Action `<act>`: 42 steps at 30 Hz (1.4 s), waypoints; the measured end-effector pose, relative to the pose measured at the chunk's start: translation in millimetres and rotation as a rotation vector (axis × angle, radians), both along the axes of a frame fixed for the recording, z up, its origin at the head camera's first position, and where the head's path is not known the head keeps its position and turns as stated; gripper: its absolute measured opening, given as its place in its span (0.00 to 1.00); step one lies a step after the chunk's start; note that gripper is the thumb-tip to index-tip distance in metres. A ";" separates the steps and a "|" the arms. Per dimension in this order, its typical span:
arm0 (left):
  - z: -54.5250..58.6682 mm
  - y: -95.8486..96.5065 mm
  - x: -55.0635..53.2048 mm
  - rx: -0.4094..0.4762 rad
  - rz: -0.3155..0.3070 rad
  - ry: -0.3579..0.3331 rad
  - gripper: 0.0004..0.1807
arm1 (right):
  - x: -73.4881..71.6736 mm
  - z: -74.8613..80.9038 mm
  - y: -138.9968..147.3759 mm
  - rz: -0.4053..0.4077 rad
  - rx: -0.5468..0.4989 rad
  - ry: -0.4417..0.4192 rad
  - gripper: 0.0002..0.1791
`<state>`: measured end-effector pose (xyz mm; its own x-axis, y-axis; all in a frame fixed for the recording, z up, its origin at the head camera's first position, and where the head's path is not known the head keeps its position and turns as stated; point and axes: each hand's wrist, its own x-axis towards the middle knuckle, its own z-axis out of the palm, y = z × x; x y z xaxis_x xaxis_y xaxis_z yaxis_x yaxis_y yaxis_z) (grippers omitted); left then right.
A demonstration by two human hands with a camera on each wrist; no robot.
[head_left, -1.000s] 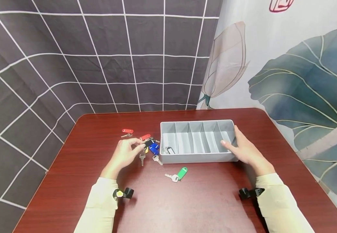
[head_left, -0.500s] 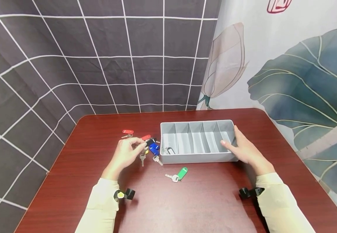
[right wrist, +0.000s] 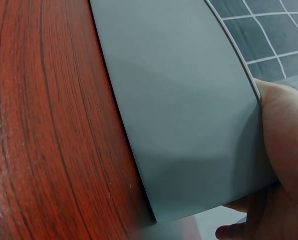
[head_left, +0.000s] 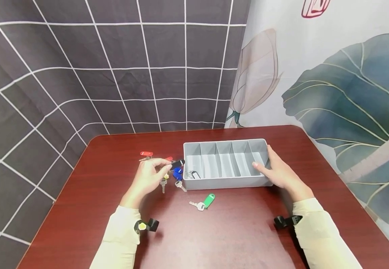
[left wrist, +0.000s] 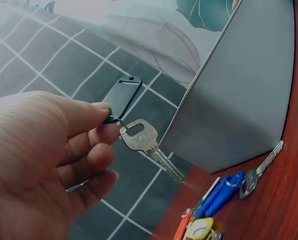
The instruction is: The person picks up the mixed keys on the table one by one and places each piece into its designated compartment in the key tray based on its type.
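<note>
My left hand (head_left: 147,178) pinches a black key tag (left wrist: 123,95) between thumb and index finger. A silver key (left wrist: 141,138) hangs from the tag's ring. In the head view the tag is raised beside the left end of a grey divided tray (head_left: 228,182). My right hand (head_left: 283,172) grips the tray's right end, thumb over the rim inside and fingers on the outer side. Another black-edged key tag (head_left: 195,175) lies in the leftmost compartment. Left of the tray sit blue key tags (head_left: 177,175) and a yellow tag (left wrist: 200,228), partly hidden by my left hand.
On the dark red table (head_left: 235,231), a green key tag (head_left: 209,200) with its key lies in front of the tray. A red key tag (head_left: 146,153) is farther back on the left. Tiled-pattern cloth (head_left: 161,86) and floral cloth (head_left: 346,97) hang behind the table.
My left hand has lifted the black key tag from the pile and moved slightly right, toward the tray. My right hand stays on the tray's end.
</note>
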<state>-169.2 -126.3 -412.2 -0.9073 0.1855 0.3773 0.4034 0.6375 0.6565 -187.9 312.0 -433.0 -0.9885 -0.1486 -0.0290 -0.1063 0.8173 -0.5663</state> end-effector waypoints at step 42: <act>23.6 69.2 -63.6 0.037 -0.093 -0.049 0.07 | 1.9 -2.5 1.2 0.000 -0.015 0.010 0.59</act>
<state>-232.8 -57.1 -388.6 -0.9044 0.2565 0.3411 0.4264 0.5739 0.6991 -186.0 313.2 -435.6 -0.9887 -0.1487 -0.0173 -0.1115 0.8089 -0.5773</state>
